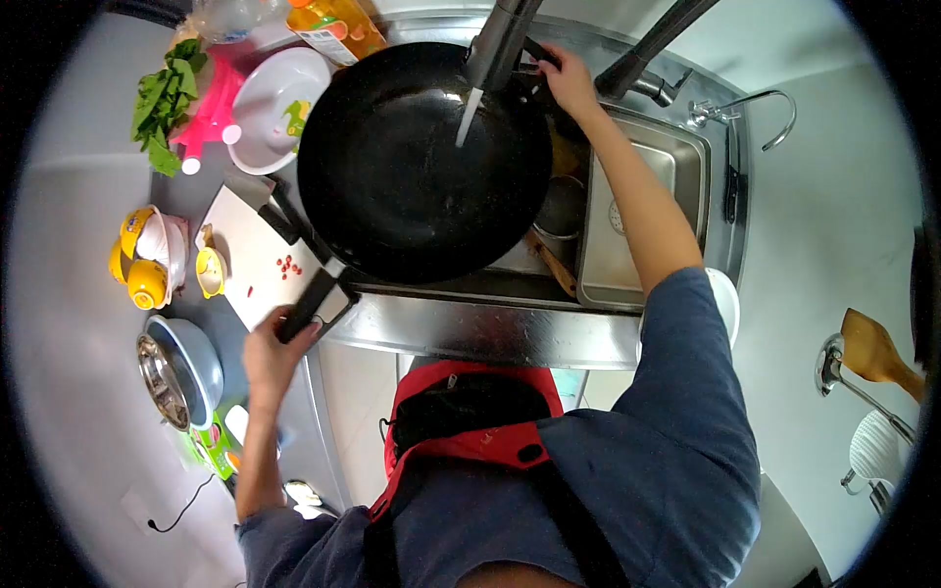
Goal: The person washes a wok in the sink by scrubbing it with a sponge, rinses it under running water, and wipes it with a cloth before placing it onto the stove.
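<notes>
Wok [412,176] under running tap [495,49]

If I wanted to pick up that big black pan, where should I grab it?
Grab the wok by its long black handle, coming from the counter side, where the left hand grips its end. The handle sticks out past the sink edge, away from the round bowl, which is wide and has tap water running into it. It looks heavy, so two hands might be safer.

wok [412,167]: 1 | white bowl [274,93]: 1 | cutting board [257,265]: 1 | faucet [500,44]: 1
</notes>
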Motion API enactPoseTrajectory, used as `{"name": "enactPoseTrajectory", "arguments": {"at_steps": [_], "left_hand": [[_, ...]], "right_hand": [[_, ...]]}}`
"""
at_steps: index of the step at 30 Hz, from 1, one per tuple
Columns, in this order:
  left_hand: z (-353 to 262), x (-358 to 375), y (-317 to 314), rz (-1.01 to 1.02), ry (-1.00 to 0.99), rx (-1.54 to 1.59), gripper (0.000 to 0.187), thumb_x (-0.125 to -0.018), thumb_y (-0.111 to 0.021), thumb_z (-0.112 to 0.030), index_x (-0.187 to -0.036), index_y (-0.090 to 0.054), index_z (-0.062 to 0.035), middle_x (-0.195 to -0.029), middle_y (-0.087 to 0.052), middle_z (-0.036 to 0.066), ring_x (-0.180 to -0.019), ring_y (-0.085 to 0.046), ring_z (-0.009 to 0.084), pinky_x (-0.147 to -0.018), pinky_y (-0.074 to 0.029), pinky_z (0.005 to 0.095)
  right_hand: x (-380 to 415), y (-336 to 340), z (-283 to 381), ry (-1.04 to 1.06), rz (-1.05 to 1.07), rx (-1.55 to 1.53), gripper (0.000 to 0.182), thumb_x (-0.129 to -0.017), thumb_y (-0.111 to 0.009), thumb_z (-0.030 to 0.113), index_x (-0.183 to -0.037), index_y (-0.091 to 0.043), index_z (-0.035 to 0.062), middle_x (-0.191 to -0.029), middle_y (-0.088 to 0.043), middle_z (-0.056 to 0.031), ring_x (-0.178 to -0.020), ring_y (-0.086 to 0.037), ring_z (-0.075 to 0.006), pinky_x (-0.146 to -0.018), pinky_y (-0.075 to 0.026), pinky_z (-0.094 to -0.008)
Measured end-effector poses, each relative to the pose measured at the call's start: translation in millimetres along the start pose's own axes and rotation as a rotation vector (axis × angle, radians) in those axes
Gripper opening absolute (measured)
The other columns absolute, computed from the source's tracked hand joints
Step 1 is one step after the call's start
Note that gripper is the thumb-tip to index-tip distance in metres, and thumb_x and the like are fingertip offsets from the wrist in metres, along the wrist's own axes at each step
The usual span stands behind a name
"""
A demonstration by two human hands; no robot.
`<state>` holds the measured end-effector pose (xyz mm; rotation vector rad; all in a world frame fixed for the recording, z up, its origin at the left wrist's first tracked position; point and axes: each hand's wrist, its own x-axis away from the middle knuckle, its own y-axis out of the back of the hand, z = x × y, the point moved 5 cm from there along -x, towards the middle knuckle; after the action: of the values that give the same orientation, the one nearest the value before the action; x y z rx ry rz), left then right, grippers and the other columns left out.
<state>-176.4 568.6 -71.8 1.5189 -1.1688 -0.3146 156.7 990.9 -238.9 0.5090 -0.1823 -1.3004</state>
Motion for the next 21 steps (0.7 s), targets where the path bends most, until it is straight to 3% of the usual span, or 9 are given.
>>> {"name": "enactPoseTrajectory", "arguments": {"at_steps": [2, 5, 7, 9, 10, 12, 13, 16, 21], "left_hand": [[1.7, 7.9, -40.6, 0.067, 0.007, 0.152, 0.036, -0.074, -0.074, -0.025, -0.1, -0.064, -0.003, -0.081, -0.067, 0.014, -0.072, -0.065, 0.0199, -0.066, -0.048, 0.0311], [3.3, 18.0, -90.6, 0.114, 0.106, 0.249, 0.039, -0.075, -0.073, -0.025, -0.103, -0.064, -0.0011, -0.078, -0.066, 0.013, -0.069, -0.062, 0.0197, -0.063, -0.047, 0.0311], [-13.1, 23.0, -107.5, 0.151, 0.147, 0.335, 0.041, -0.074, -0.074, -0.027, -0.104, -0.063, -0.0008, -0.077, -0.066, 0.013, -0.067, -0.063, 0.0201, -0.061, -0.046, 0.0318], [-18.9, 26.3, -120.3, 0.118, 0.16, 0.318, 0.041, -0.075, -0.073, -0.029, -0.105, -0.064, -0.002, -0.077, -0.066, 0.015, -0.067, -0.064, 0.0231, -0.061, -0.047, 0.032], [-17.6, 25.2, -130.2, 0.094, 0.143, 0.336, 0.041, -0.076, -0.073, -0.029, -0.106, -0.063, -0.0025, -0.078, -0.066, 0.015, -0.068, -0.065, 0.0242, -0.062, -0.047, 0.0324], [-19.4, 26.6, -142.0, 0.026, 0.08, 0.377, 0.041, -0.077, -0.071, -0.029, -0.108, -0.062, -0.0035, -0.079, -0.067, 0.016, -0.072, -0.066, 0.0274, -0.064, -0.049, 0.034], [-20.3, 24.2, -146.1, 0.029, 0.086, 0.389, 0.041, -0.077, -0.071, -0.029, -0.108, -0.062, -0.0035, -0.079, -0.067, 0.016, -0.072, -0.066, 0.0274, -0.064, -0.049, 0.034], [-10.0, 24.3, -166.3, 0.073, 0.136, 0.437, 0.038, -0.079, -0.07, -0.025, -0.107, -0.06, -0.0019, -0.084, -0.067, 0.016, -0.073, -0.066, 0.0283, -0.066, -0.049, 0.0348], [-11.1, 18.6, -182.8, 0.185, -0.012, 0.703, 0.039, -0.079, -0.07, -0.016, -0.106, -0.051, 0.0048, -0.086, -0.064, 0.017, -0.064, -0.063, 0.0233, -0.06, -0.049, 0.0331]], "right_hand": [[-11.8, -1.4, -3.3, 0.195, -0.084, 0.264, 0.035, -0.088, -0.054, 0.008, -0.122, -0.057, 0.0127, -0.084, -0.067, -0.0138, -0.08, -0.064, -0.0247, -0.073, -0.05, -0.0363], [-11.0, -1.2, 17.1, 0.061, -0.024, 0.196, 0.035, -0.088, -0.055, 0.011, -0.123, -0.056, 0.0132, -0.084, -0.066, -0.0162, -0.08, -0.065, -0.0281, -0.073, -0.051, -0.0395], [-8.3, -2.6, 19.8, -0.013, 0.01, 0.177, 0.029, -0.084, -0.06, 0.011, -0.113, -0.059, 0.0041, -0.108, -0.063, -0.0172, -0.092, -0.06, -0.0327, -0.08, -0.047, -0.0399], [-4.6, -7.5, 31.4, 0.178, 0.1, 0.457, 0.021, -0.082, -0.059, 0.008, -0.101, -0.059, -0.0005, -0.1, -0.06, -0.0227, -0.088, -0.057, -0.0398, -0.076, -0.047, -0.0439], [20.8, -9.3, 72.2, 0.446, 0.021, 0.722, 0.042, -0.079, -0.053, 0.001, -0.122, -0.053, 0.0028, -0.115, -0.058, -0.0209, -0.109, -0.053, -0.0337, -0.091, -0.045, -0.0427], [52.5, -36.1, 81.4, 0.207, 0.541, 1.01, 0.047, -0.077, -0.052, 0.002, -0.124, -0.048, -0.0045, -0.131, -0.047, -0.0214, -0.125, -0.04, -0.0364, -0.106, -0.031, -0.0462], [75.1, -50.7, 55.1, 0.479, 0.565, 0.821, 0.051, -0.085, -0.05, 0.012, -0.132, -0.04, -0.0048, -0.137, -0.04, -0.0244, -0.13, -0.033, -0.0383, -0.11, -0.025, -0.0471], [128.0, -72.2, 26.2, -0.05, 1.06, 1.11, 0.067, -0.098, -0.035, 0.036, -0.142, -0.013, -0.008, -0.151, -0.007, -0.0243, -0.14, -0.01, -0.036, -0.114, -0.012, -0.0446], [174.1, -93.4, 33.3, 0.017, 1.23, 0.845, 0.065, -0.097, -0.039, 0.031, -0.141, -0.014, -0.01, -0.15, -0.005, -0.0265, -0.14, -0.009, -0.036, -0.114, -0.015, -0.0437]]}}
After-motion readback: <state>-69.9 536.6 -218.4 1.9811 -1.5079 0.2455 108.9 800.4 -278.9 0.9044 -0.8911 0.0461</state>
